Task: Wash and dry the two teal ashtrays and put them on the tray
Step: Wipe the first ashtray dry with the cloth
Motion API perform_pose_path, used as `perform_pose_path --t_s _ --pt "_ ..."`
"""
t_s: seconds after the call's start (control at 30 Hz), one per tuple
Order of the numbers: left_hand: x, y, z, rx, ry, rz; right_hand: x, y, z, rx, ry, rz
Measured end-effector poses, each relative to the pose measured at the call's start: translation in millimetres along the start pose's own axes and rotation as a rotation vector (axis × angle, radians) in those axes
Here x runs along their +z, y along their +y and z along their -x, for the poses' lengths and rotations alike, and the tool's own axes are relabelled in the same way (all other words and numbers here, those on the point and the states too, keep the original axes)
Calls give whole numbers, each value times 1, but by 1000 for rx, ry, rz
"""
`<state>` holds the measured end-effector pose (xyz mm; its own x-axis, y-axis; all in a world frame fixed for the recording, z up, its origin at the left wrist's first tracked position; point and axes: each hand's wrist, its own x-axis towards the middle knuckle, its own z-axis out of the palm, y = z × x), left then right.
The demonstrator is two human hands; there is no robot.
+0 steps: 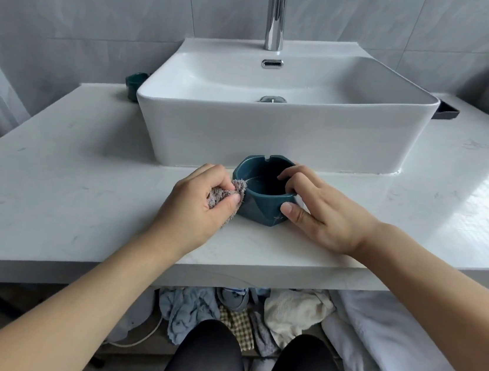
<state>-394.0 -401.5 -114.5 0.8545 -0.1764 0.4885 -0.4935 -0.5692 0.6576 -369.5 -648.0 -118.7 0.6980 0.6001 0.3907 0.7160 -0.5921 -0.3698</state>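
The glazed ashtray (262,189) stands upright on the bench (54,168), just in front of the white sink (274,133), and a film of water seems to lie in its bowl. If the person tips it while wiping, that water could spill onto the bench and wet the outside again. The wet glaze also looks slippery, so a hard push from the cloth side could slide or turn the ashtray out of a light hold, and it sits not far from the bench's front edge.

The right hand (322,216) steadies the ashtray: its fingers curl over the right rim into the bowl while the thumb presses the outer wall near the base. The left hand (197,207) is closed around a bunched grey cloth (225,193), pinching it between thumb and fingers and holding it against the ashtray's left wall.

The second ashtray (135,85) waits on the bench behind the sink's left corner, well apart from both hands. A dark tray (448,111) shows at the sink's far right corner, largely hidden
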Motion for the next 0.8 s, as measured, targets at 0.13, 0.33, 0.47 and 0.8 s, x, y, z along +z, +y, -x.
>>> perform_pose_path --t_s 0.13,0.33,0.47,0.8 --pt "6 -1 3 25 3 -123 0 -4 -1 37 7 39" --pt "12 2 7 50 -16 -130 1 -12 -2 93 20 94" --pt "14 7 10 101 44 -84 4 -18 -8 128 41 133" --pt "25 3 9 56 15 -212 8 -31 -17 199 7 258"
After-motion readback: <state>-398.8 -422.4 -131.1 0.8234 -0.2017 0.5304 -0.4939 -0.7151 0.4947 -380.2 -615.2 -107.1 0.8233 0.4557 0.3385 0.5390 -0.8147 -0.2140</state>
